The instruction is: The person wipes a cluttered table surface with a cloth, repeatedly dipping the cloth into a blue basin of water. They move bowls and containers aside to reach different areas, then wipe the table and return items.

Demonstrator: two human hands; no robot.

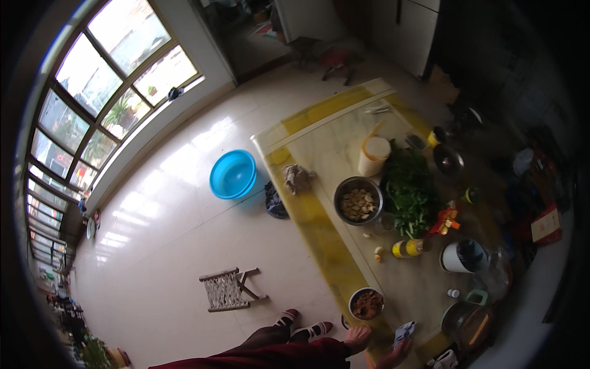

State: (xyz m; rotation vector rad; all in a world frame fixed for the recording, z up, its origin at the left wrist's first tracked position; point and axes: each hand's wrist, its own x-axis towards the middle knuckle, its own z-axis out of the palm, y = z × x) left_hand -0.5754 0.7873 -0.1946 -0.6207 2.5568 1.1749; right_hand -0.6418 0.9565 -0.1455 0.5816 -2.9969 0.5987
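Observation:
My left hand [358, 339] rests at the near edge of the table with its fingers bent; whether they close on anything is unclear. Just beyond it stands a bowl [366, 303] of reddish-brown, chunky paste. In my right hand [399, 356], partly cut off by the bottom of the view, is a pale crumpled cloth [404, 332] with darker markings. To the right of that hand sits a dark pot with a green handle [477, 297], and a light wooden utensil [479, 330] lies across it. A small white-capped container [453, 293] stands nearby.
On the table [322, 251] are a steel bowl of peeled cloves or nuts [357, 203], leafy greens [410, 189], a yellow-labelled jar [407, 248], a white bucket [463, 256], a plastic jug [374, 154] and a rag [297, 179]. A folding stool [226, 290] and blue basin [233, 174] occupy the floor.

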